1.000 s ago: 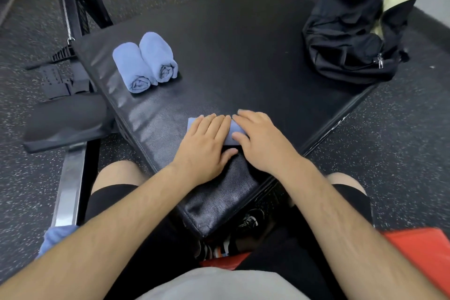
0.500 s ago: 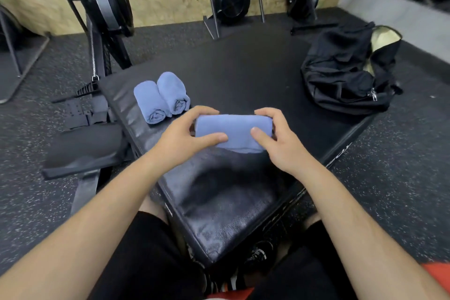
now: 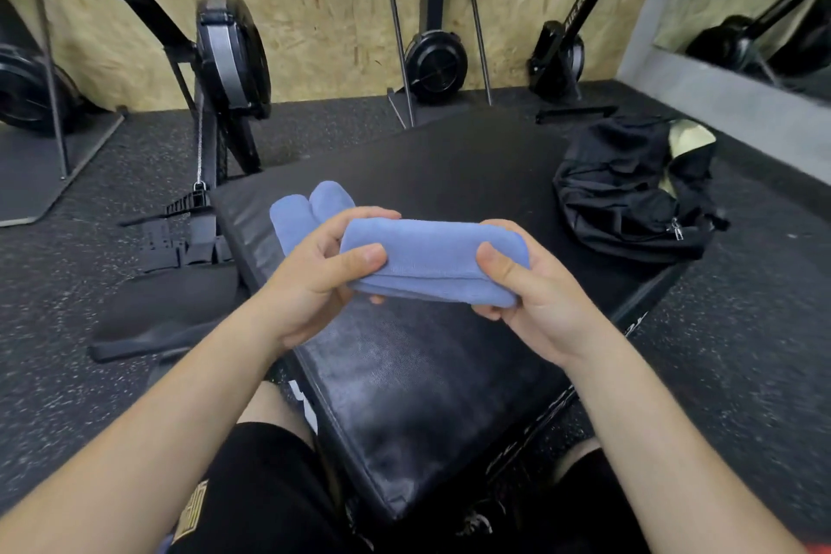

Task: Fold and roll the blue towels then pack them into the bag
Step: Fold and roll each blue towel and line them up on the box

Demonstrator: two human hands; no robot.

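A second ago I was pressing this towel onto the pad. Now my left hand and right hand grip its rolled ends above the pad. Rolling looks done, and the bag waits open on the pad's far right.

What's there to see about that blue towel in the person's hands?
The towel is light blue, soft-looking cloth, rolled into a thick bundle with a hemmed edge running along its lower front. It is held roughly level and sideways in the air above the black pad. The left hand grips its left end, thumb on the front; the right hand grips its right end the same way. Nothing else touches it.
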